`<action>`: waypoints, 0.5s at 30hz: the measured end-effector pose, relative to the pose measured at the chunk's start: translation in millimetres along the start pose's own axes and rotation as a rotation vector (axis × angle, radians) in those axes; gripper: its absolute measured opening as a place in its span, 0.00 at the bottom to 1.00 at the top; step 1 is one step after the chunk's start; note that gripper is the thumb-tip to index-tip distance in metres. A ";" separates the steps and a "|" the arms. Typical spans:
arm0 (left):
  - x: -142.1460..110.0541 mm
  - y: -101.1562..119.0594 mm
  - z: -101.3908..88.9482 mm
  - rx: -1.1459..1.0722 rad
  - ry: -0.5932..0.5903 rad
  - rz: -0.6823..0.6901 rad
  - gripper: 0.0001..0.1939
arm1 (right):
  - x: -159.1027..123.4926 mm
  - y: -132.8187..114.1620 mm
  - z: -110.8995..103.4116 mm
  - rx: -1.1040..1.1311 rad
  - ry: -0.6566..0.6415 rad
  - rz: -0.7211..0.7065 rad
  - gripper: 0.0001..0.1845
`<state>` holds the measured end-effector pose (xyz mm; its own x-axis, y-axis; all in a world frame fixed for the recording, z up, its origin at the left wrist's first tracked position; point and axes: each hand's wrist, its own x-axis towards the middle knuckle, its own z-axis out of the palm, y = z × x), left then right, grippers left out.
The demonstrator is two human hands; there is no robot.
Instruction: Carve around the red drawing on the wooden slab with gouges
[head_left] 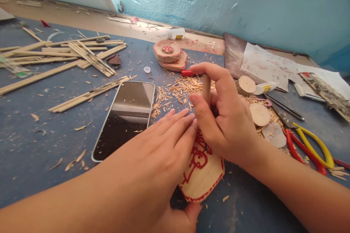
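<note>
A pale wooden plaque [209, 180] with a red border and a red line drawing lies on the blue-grey table. My left hand [166, 153] holds it down, fingers stretched along its left side and thumb at its near edge. The fingers cover part of the plaque. In my right hand [226, 116], a carving chisel [206, 89] with a round wooden handle is gripped, index finger over the handle's top. The chisel's thin metal tip shows below the hand, at the red drawing. Curled wood shavings [188, 85] are heaped just beyond both hands.
A phone [123, 116] lies left, near thin wooden sticks [82, 58]. Stacked wood slices [168, 51], a red marker [187, 73] and a glue bottle [176, 33] sit at the back. Right are yellow- and red-handled pliers [317, 145], a wood disc [259, 114] and papers [268, 62].
</note>
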<state>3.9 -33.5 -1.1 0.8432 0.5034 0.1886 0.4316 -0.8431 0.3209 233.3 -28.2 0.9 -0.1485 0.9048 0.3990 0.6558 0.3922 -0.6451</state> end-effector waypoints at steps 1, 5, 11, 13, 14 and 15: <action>-1.5 -0.7 1.5 0.010 0.027 0.013 0.57 | 0.0 -0.1 0.7 -0.001 0.002 0.006 0.24; -4.0 -4.6 6.3 0.015 0.059 -0.004 0.63 | -0.4 -0.8 2.2 -0.003 0.009 0.006 0.24; 3.3 -5.8 0.1 -0.030 -0.039 0.002 0.65 | -3.1 0.3 0.8 -0.002 0.040 -0.048 0.24; 4.1 -4.8 -1.6 -0.046 -0.052 -0.009 0.66 | -3.3 1.9 1.3 0.014 0.062 -0.093 0.24; 4.1 -4.4 -2.1 -0.060 -0.067 -0.015 0.66 | -3.2 2.8 1.8 0.024 0.073 -0.115 0.24; 3.9 -4.1 -2.5 -0.073 -0.077 -0.020 0.65 | -2.9 3.5 2.4 0.033 0.078 -0.131 0.23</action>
<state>4.6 -27.7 0.6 0.8580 0.5017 0.1101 0.4267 -0.8154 0.3912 234.3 -29.1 -4.1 -0.1721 0.8305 0.5297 0.6094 0.5122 -0.6051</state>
